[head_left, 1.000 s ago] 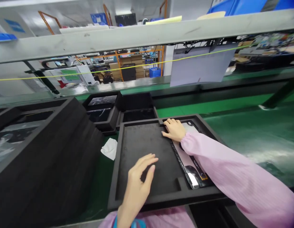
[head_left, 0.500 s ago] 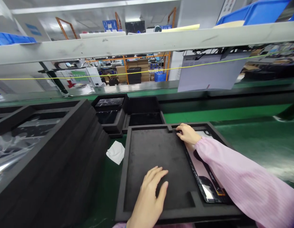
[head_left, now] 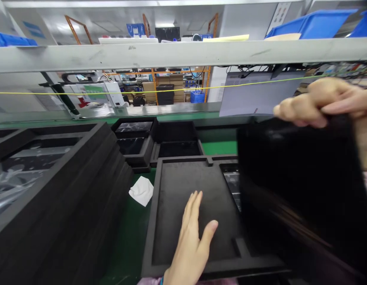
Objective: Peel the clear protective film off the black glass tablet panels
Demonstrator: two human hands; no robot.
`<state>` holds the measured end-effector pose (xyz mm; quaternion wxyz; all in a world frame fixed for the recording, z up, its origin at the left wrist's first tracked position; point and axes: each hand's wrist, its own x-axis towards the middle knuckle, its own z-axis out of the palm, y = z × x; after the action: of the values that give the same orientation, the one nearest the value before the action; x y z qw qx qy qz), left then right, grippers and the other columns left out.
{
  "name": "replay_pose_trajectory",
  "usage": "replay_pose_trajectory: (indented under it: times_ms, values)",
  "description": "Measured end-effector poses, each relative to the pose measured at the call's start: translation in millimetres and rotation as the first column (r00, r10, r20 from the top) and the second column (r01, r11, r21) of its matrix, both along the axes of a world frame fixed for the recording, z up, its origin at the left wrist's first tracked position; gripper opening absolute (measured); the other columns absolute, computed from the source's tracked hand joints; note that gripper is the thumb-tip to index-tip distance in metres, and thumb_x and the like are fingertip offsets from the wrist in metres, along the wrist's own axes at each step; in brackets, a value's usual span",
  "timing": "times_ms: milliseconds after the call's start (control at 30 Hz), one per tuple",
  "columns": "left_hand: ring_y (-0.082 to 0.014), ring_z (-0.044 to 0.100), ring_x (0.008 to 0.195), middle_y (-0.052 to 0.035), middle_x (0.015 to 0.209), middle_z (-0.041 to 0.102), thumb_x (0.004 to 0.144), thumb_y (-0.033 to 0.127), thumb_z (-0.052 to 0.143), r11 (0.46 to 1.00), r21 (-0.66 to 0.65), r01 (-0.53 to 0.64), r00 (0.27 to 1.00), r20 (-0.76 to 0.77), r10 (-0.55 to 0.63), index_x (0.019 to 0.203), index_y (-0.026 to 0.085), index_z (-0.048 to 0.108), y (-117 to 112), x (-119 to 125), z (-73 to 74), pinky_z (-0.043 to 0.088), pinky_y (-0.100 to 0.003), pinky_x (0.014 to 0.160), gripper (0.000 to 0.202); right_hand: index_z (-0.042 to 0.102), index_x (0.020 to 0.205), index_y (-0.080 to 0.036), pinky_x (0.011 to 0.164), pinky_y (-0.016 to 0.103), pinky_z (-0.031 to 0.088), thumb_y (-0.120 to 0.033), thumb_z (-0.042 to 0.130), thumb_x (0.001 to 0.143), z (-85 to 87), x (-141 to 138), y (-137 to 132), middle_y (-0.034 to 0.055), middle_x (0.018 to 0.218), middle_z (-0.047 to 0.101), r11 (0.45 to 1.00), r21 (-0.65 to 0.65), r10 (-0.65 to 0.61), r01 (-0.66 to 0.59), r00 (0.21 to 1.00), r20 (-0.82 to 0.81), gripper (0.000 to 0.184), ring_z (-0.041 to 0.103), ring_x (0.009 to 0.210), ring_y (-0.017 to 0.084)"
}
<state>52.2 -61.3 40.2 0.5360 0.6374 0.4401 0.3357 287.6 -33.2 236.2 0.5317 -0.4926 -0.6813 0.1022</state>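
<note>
My right hand [head_left: 322,101] pinches the top edge of a black glossy screen panel [head_left: 293,178], which hangs upright with its dark face toward me. The panel covers much of the right half of a black foam tray [head_left: 153,221]. Over the tray's left recess, my left hand [head_left: 191,245] is open, fingers stretched and thumb apart, holding nothing. Whether it touches the foam I cannot tell. In the tray's right recess another screen [head_left: 233,184] shows in part; the rest is hidden behind the lifted panel.
A tall stack of black foam trays [head_left: 67,206] stands at the left. Smaller foam trays [head_left: 180,130] with dark screens sit behind. A white cloth [head_left: 142,190] lies on the green bench [head_left: 124,237]. A grey shelf beam [head_left: 171,53] crosses above, with a paper sheet [head_left: 248,95] hanging.
My right hand has lifted the screen panel out of the tray's right recess and turned it upright, uncovering another screen below. My left hand has straightened its fingers and shifted slightly.
</note>
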Motion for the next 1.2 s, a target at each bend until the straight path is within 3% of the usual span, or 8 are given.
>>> replay_pose_trajectory:
  times_ms: [200, 400, 500, 733, 867, 967, 1067, 1200]
  values:
    - [-0.0255, 0.041, 0.135, -0.0128, 0.144, 0.047, 0.079, 0.042, 0.069, 0.988, -0.057, 0.144, 0.858, 0.505, -0.096, 0.148, 0.017, 0.029, -4, 8, 9.9, 0.034, -0.036, 0.112, 0.084, 0.004, 0.059, -0.012, 0.066, 0.028, 0.038, -0.024, 0.042, 0.065, -8.5, -40, 10, -0.0018, 0.044, 0.007, 0.905, 0.324, 0.395, -0.277, 0.832, -0.389, 0.041, 0.021, 0.05, 0.009]
    - [-0.0182, 0.071, 0.091, -0.0065, 0.101, 0.075, 0.074, 0.04, 0.075, 0.966, -0.231, -0.116, 0.74, 0.629, 0.239, 0.15, 0.017, 0.02, -17, 0, 19.7, 0.054, -0.02, 0.084, 0.097, 0.01, 0.059, -0.017, 0.083, 0.027, 0.042, -0.02, 0.037, 0.058, -27.3, -65, 22, 0.0002, 0.053, 0.014, 0.748, 0.365, 0.642, -0.554, 0.467, -0.608, 0.028, 0.036, 0.067, 0.014]
    - [-0.0183, 0.072, 0.084, -0.0049, 0.094, 0.076, 0.07, 0.039, 0.079, 0.937, -0.218, -0.273, 0.745, 0.568, 0.349, 0.149, 0.017, 0.023, -18, -7, 23.7, 0.055, -0.018, 0.078, 0.1, 0.013, 0.063, -0.018, 0.092, 0.031, 0.041, -0.02, 0.034, 0.065, -30.5, -69, 18, 0.0009, 0.063, 0.025, 0.741, 0.34, 0.622, -0.579, 0.402, -0.672, 0.022, 0.044, 0.08, 0.014]
    - [-0.0146, 0.072, 0.077, 0.0004, 0.086, 0.076, 0.073, 0.045, 0.075, 0.902, -0.082, -0.425, 0.78, 0.472, 0.411, 0.145, 0.024, 0.034, -17, -9, 24.3, 0.055, -0.015, 0.072, 0.086, 0.03, 0.066, -0.02, 0.099, 0.035, 0.042, -0.013, 0.029, 0.078, -41.7, -73, 12, -0.0002, 0.074, 0.053, 0.861, 0.352, 0.509, -0.368, 0.611, -0.606, 0.013, 0.055, 0.081, 0.013]
    - [-0.0129, 0.071, 0.075, 0.0024, 0.083, 0.076, 0.07, 0.044, 0.077, 0.872, -0.087, -0.481, 0.767, 0.441, 0.467, 0.14, 0.025, 0.041, -15, -8, 19.4, 0.054, -0.013, 0.073, 0.081, 0.047, 0.106, -0.025, 0.097, 0.039, 0.047, -0.023, 0.044, 0.088, -53.3, -56, 11, -0.0008, 0.104, 0.062, 0.941, 0.048, 0.321, -0.335, 0.84, -0.438, 0.018, 0.059, 0.104, 0.017]
    - [-0.0137, 0.072, 0.073, 0.002, 0.081, 0.076, 0.067, 0.043, 0.08, 0.865, -0.155, -0.477, 0.763, 0.415, 0.496, 0.134, 0.022, 0.046, -12, -8, 19.3, 0.055, -0.014, 0.071, 0.078, 0.05, 0.124, -0.027, 0.096, 0.04, 0.049, -0.037, 0.046, 0.093, -67.8, -41, 15, -0.0001, 0.108, 0.063, 0.997, -0.058, 0.028, -0.042, 0.975, -0.22, 0.033, 0.062, 0.102, 0.021]
    - [-0.0144, 0.071, 0.071, 0.0006, 0.077, 0.075, 0.065, 0.04, 0.08, 0.866, -0.254, -0.43, 0.773, 0.393, 0.499, 0.132, 0.017, 0.046, -7, -6, 23.1, 0.054, -0.014, 0.07, 0.078, 0.051, 0.131, -0.028, 0.108, 0.043, 0.04, -0.042, 0.043, 0.096, -82.7, -32, 21, 0.0016, 0.121, 0.06, 0.981, -0.03, -0.19, 0.19, 0.981, 0.027, 0.039, 0.054, 0.118, 0.024]
    - [-0.0162, 0.069, 0.066, -0.0006, 0.071, 0.072, 0.068, 0.036, 0.078, 0.871, -0.353, -0.342, 0.769, 0.428, 0.475, 0.136, 0.014, 0.041, -1, -6, 25.8, 0.055, -0.02, 0.07, 0.081, 0.059, 0.126, -0.035, 0.118, 0.049, 0.024, -0.041, 0.047, 0.094, -98.9, -28, 17, -0.0048, 0.143, 0.041, 0.99, -0.119, -0.064, 0.082, 0.988, 0.142, 0.035, 0.025, 0.14, 0.024]
